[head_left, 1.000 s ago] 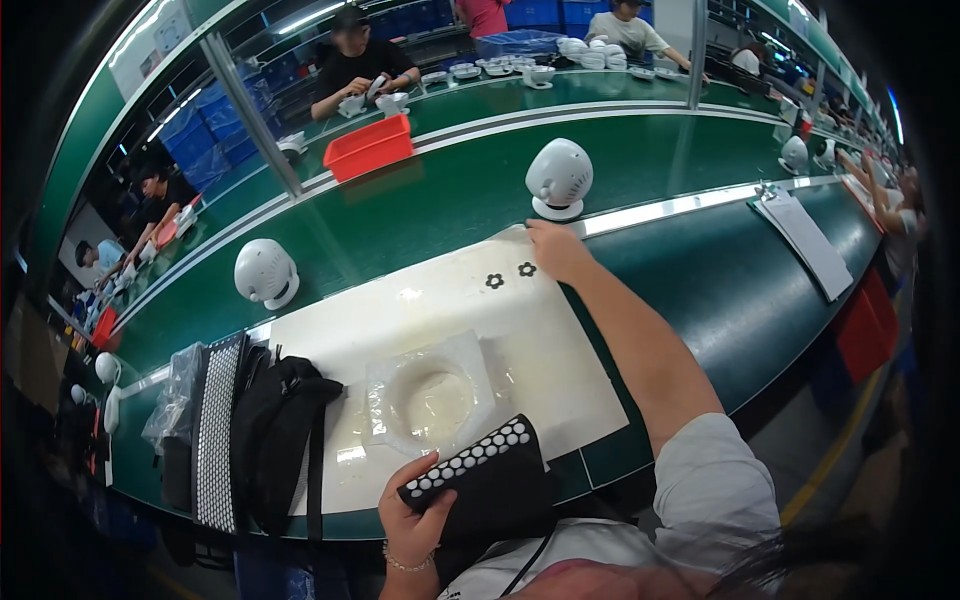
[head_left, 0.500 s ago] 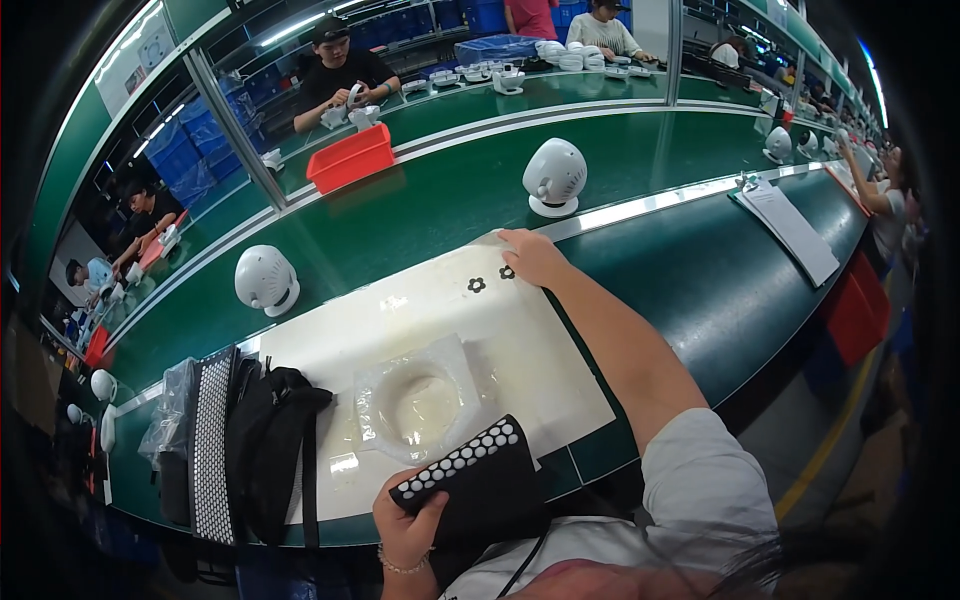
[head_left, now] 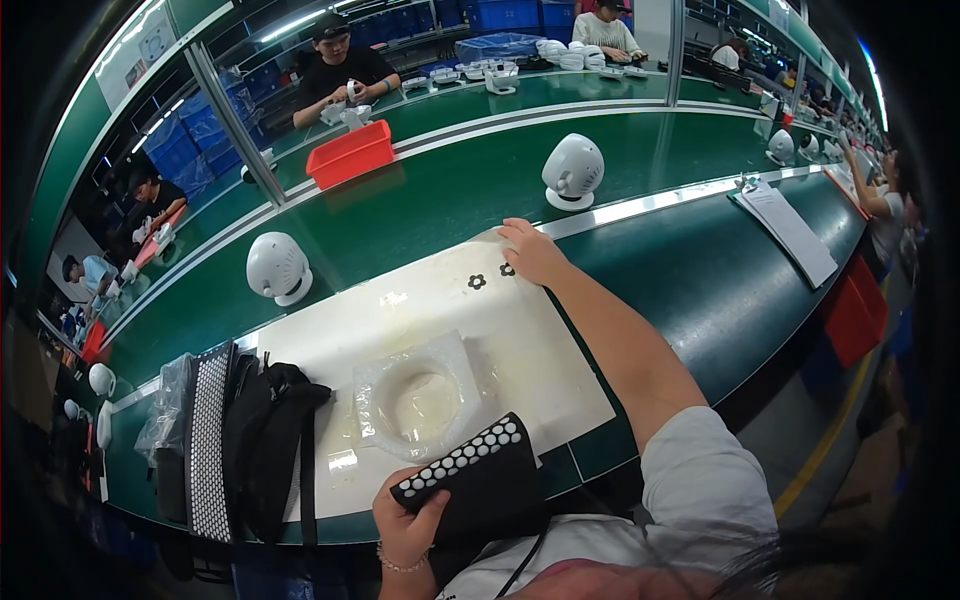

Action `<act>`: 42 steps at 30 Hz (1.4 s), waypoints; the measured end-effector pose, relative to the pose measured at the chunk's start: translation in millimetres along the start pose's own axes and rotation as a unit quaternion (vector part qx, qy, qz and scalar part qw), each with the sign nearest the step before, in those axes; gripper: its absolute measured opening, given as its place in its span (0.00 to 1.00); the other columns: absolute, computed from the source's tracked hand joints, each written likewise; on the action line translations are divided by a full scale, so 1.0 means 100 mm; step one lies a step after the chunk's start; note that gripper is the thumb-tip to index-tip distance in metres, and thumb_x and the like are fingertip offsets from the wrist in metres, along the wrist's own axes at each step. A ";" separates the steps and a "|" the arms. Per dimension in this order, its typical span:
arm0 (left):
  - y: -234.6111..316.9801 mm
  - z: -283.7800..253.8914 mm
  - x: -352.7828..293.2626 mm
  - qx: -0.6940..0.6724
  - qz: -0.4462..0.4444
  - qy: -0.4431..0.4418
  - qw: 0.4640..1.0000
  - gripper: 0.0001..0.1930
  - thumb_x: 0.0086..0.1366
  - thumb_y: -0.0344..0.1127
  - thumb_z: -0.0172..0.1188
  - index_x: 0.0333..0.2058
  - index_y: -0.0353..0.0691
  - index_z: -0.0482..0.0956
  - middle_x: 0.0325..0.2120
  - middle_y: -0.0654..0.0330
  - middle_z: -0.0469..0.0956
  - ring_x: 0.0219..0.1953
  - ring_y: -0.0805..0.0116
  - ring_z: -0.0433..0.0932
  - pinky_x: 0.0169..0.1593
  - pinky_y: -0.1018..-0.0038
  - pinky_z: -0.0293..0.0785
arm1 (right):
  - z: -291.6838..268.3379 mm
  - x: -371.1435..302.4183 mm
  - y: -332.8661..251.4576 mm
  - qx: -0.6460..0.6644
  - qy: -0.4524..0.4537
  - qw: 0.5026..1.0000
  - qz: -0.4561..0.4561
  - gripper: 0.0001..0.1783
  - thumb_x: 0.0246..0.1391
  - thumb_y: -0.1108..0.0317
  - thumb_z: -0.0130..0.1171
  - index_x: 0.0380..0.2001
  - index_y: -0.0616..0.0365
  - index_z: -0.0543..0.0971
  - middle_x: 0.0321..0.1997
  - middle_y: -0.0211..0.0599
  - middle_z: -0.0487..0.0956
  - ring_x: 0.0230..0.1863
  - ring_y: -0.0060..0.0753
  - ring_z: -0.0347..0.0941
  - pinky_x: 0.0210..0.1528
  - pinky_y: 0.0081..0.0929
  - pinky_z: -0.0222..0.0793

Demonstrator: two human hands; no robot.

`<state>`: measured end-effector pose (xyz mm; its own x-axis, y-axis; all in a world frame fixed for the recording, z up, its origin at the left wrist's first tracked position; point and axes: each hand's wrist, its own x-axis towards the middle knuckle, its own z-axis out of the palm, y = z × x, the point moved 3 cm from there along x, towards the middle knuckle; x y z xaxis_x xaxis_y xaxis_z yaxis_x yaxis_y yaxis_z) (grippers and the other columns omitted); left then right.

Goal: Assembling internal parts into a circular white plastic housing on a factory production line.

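My left hand [head_left: 405, 530] is closed on a black flexible piece [head_left: 485, 490], whose folded upper edge carries rows of white round dots. This piece is in front of my body at the near edge of the white mat [head_left: 520, 370]. Beyond it on the mat lies a white foam block [head_left: 365, 400] with a round hollow, wrapped in shiny clear film. At the mat's far edge my right hand [head_left: 535, 255] lies with fingers stretched out and nothing held. A white egg-shaped device [head_left: 575, 170] on a round base stands just past that hand.
Black dotted strips [head_left: 212, 450], a black bag [head_left: 270, 440] and clear plastic [head_left: 168, 405] lie at the left. Another white device [head_left: 278, 268] stands on the green belt [head_left: 440, 190]. A clipboard [head_left: 785, 230] is at right, a red bin [head_left: 350, 155] beyond the belt, near co-workers.
The white devices on the belt have shifted to the right. My right hand's fingers have moved slightly at the mat's edge. My left hand keeps its hold on the black dotted piece.
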<state>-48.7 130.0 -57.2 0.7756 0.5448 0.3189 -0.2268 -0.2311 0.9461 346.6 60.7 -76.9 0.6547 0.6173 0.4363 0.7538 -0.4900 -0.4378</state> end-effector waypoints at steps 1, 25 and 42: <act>0.00 0.00 0.00 -0.013 -0.013 0.001 1.000 0.16 0.46 0.19 0.62 0.36 0.29 0.71 0.28 0.59 0.74 0.29 0.77 0.71 0.33 0.83 0.68 | 0.00 0.00 -0.02 0.001 0.003 1.000 0.003 0.20 0.46 0.67 0.50 0.46 0.54 0.69 0.54 0.36 0.64 0.50 0.37 0.65 0.52 0.34 0.60; 0.05 0.04 0.01 0.005 0.001 0.002 1.000 0.15 0.45 0.19 0.61 0.35 0.29 0.72 0.28 0.59 0.74 0.29 0.77 0.71 0.34 0.83 0.68 | 0.06 0.04 0.16 0.001 0.009 0.999 -0.034 0.13 0.47 0.66 0.48 0.38 0.53 0.74 0.48 0.36 0.71 0.51 0.37 0.65 0.50 0.33 0.61; 0.02 0.01 -0.01 -0.017 -0.047 0.023 0.998 0.14 0.44 0.19 0.61 0.33 0.29 0.72 0.26 0.60 0.74 0.28 0.77 0.71 0.34 0.83 0.68 | 0.08 0.02 0.00 -0.087 -0.061 0.994 0.022 0.20 0.51 0.63 0.47 0.49 0.53 0.68 0.51 0.41 0.68 0.59 0.40 0.56 0.57 0.41 0.49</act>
<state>-49.5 128.7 -56.0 0.7664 0.5995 0.2309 -0.1758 -0.1500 0.9729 347.4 66.7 -82.8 0.6830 0.6585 0.3160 0.7304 -0.6105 -0.3063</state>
